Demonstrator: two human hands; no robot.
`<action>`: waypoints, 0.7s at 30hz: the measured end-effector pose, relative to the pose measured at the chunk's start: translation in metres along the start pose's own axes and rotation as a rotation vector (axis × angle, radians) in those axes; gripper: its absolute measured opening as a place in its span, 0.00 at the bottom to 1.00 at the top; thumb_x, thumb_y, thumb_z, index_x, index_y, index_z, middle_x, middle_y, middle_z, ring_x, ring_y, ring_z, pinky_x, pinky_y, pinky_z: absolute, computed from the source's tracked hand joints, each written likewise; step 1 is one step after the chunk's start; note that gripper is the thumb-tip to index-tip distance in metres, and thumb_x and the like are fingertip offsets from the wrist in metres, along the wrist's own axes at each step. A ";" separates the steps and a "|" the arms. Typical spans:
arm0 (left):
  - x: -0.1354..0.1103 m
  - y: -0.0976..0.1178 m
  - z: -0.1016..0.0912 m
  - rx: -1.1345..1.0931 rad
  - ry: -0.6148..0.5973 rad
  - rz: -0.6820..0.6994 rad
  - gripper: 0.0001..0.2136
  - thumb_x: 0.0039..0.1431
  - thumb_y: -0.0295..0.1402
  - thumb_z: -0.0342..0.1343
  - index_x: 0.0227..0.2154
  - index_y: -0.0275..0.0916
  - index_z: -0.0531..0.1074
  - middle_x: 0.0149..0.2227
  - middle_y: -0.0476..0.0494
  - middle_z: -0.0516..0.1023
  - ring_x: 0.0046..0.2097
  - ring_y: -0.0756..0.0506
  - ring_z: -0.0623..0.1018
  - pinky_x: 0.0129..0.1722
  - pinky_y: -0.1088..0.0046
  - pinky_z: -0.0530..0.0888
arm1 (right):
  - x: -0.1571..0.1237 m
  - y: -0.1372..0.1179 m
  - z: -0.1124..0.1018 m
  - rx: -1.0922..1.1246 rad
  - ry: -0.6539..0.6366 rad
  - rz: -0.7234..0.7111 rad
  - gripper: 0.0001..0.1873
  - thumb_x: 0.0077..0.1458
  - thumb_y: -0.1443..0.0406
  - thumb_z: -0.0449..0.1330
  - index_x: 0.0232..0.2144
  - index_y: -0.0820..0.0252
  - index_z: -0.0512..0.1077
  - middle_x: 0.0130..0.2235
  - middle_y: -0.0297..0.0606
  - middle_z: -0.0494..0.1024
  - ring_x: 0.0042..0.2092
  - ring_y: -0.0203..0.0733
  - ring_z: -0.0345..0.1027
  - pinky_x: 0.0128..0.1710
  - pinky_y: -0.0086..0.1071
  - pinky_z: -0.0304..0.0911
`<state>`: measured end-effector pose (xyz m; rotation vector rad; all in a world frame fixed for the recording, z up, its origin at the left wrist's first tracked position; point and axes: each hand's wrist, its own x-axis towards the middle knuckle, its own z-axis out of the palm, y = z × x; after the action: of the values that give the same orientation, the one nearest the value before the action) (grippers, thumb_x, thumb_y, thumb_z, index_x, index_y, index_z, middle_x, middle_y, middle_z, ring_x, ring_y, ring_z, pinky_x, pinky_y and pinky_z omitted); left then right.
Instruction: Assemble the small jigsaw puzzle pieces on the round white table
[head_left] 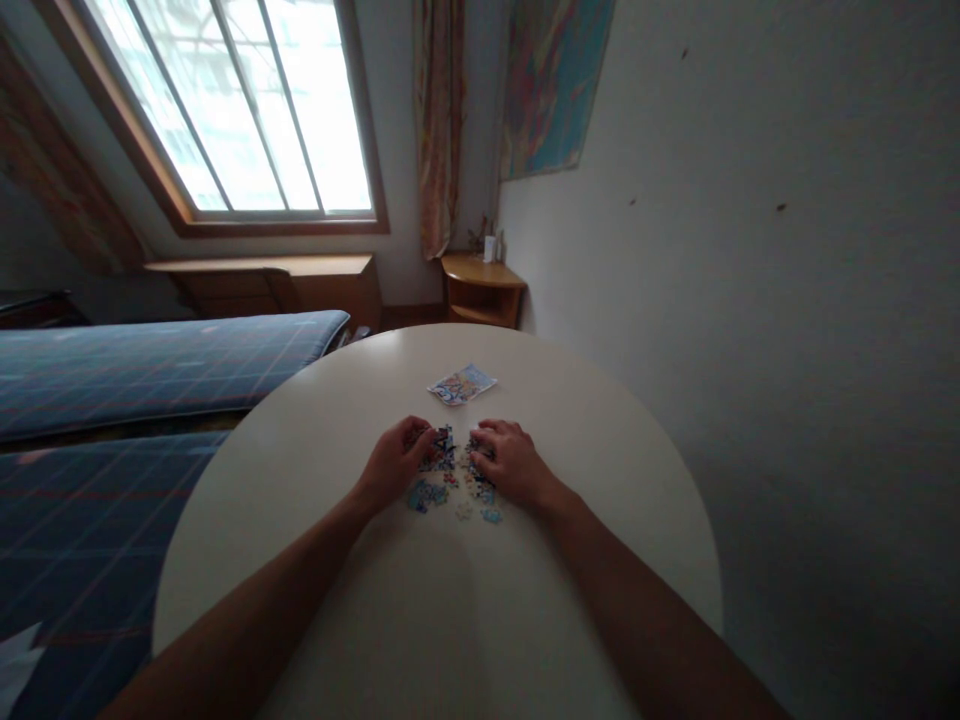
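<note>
While both hands are down among the jigsaw pieces on the round table [360,560], the picture card [463,384] lies just beyond the fingers. Measured from that card, the pieces sit on its near side, toward the person, in two small heaps with a narrow strip of tabletop between them. The left heap [448,452] and the right heap [477,482] both stretch lengthwise away from the card, roughly side by side. Each has its own hand at its outer flank: the left hand [399,458] is nearer to one, the right hand [511,458] to the other, so the gap runs about midway between them.

Farther from the card than the hands lie a blue clump [427,494], closer to the left hand, a pale piece [463,511] near the middle, and a light blue piece [491,516] closer to the right.

Fingers on the left are curled in toward the heap, thumb side inward; I cannot tell whether they pinch anything. The right hand is palm down, fingers bent and slightly apart over its heap, its hold likewise unclear. Both forearms slant inward toward the card.
</note>
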<state>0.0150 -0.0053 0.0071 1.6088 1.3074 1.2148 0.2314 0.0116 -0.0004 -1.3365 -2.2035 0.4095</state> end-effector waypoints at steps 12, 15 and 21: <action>-0.005 0.008 0.006 -0.016 -0.022 0.013 0.18 0.54 0.49 0.61 0.33 0.37 0.76 0.32 0.43 0.81 0.33 0.45 0.80 0.33 0.71 0.77 | -0.002 -0.018 -0.004 0.434 0.051 -0.002 0.18 0.59 0.59 0.59 0.49 0.59 0.75 0.45 0.43 0.81 0.46 0.44 0.73 0.48 0.37 0.65; -0.006 0.008 0.010 -0.099 -0.060 -0.001 0.19 0.53 0.48 0.62 0.38 0.36 0.76 0.33 0.43 0.81 0.34 0.45 0.80 0.34 0.71 0.77 | -0.003 -0.024 0.002 0.650 0.016 0.026 0.17 0.57 0.56 0.61 0.44 0.62 0.75 0.38 0.40 0.82 0.37 0.41 0.75 0.39 0.34 0.67; -0.007 0.012 0.014 -0.198 -0.050 -0.139 0.23 0.44 0.51 0.67 0.34 0.35 0.75 0.30 0.44 0.80 0.29 0.47 0.78 0.26 0.74 0.76 | -0.001 -0.023 0.005 0.758 0.117 0.086 0.15 0.58 0.55 0.60 0.39 0.62 0.75 0.36 0.39 0.81 0.35 0.40 0.73 0.37 0.32 0.67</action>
<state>0.0321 -0.0150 0.0128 1.3765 1.2067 1.1719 0.2125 0.0001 0.0067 -0.9904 -1.6275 1.0408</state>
